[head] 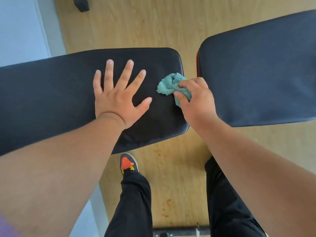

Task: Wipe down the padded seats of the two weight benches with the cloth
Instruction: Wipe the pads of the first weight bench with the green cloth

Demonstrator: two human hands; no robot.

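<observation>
Two black padded bench seats lie side by side over a wooden floor. My left hand (118, 94) rests flat, fingers spread, on the left seat (51, 93). My right hand (196, 101) grips a crumpled teal cloth (169, 84) and presses it onto the right end of that same seat, near its edge. The right seat (259, 77) sits just beyond a narrow gap, with a strip of red trim on its left side. Nothing touches the right seat.
My legs in black trousers and one shoe with an orange toe (127, 164) stand below the left seat. A metal bench foot (177, 232) shows at the bottom edge. A dark block (81, 4) lies on the floor at top left, near a pale wall (20, 31).
</observation>
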